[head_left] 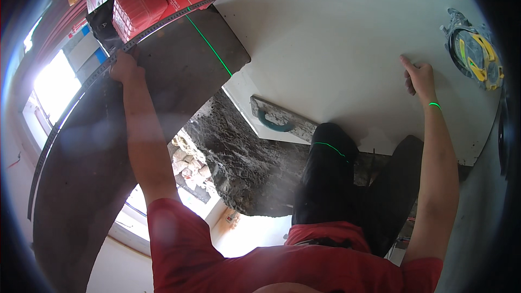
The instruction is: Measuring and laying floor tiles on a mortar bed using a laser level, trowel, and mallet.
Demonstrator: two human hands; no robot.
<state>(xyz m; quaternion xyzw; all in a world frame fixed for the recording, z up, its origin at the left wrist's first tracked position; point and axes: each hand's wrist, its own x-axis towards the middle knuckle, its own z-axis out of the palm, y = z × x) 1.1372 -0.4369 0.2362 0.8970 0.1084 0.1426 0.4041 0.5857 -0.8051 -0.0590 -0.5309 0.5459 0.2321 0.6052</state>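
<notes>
On the pale tile [336, 38] | left hand [124, 68] grips long metal ruler [81, 89] | right hand [419, 78] loosely curled, forefinger pressing tile | hold ruler steady.

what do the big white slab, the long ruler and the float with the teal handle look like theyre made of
White slab: probably ceramic or porcelain tile, smooth and matt, with a thin straight edge.
Long ruler: likely metal, a thin dark strip with fine markings.
Float: a flat grey, mortar-smeared blade, perhaps wood or plastic; teal handle looks plastic.

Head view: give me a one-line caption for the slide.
Left hand grips a long metal ruler at the dark slab; right hand presses the white tile, green laser line across.
</notes>
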